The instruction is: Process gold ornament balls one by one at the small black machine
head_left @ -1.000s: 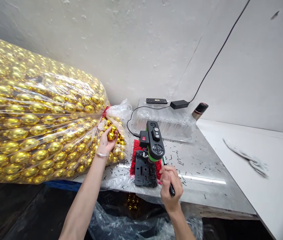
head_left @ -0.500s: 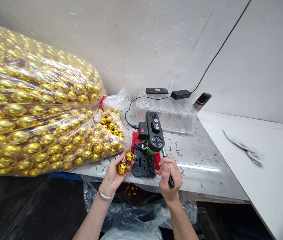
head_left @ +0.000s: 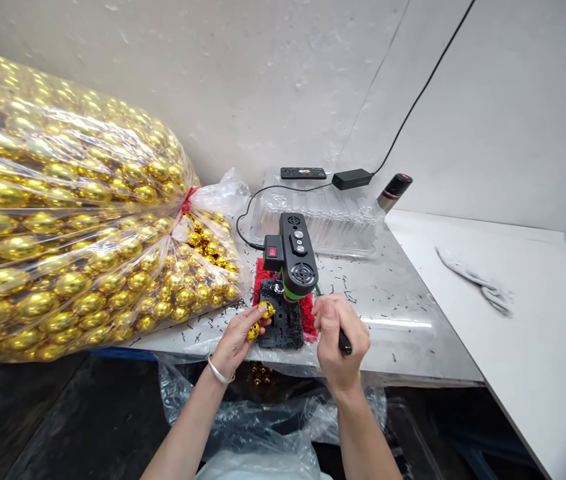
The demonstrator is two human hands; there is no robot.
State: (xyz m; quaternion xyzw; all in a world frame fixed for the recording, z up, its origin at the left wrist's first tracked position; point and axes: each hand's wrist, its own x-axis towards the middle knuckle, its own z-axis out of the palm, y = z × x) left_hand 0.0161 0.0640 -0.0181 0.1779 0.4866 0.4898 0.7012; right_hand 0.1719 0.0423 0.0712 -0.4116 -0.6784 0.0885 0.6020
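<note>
Two shiny gold balls are in my left hand, whose fingers close round them. The upper gold ball is at the fingertips beside the machine's base, and the lower gold ball rests nearer the palm. My right hand grips a lever handle with a black end, on the right side of a small bench drill press. Its black motor head has a red switch, and its slotted black base plate is strewn with dark shavings. The tool tip under the head is hidden.
A big clear bag of gold balls lies left, tied with red string. Behind the machine stands a clear plastic box bearing a power adapter and a phone. A red mat lies underneath. Gloves lie right.
My left hand has moved right, bringing the balls over the base plate's left edge, and has turned them. My right hand still grips the lever. The whole view has shifted slightly.
</note>
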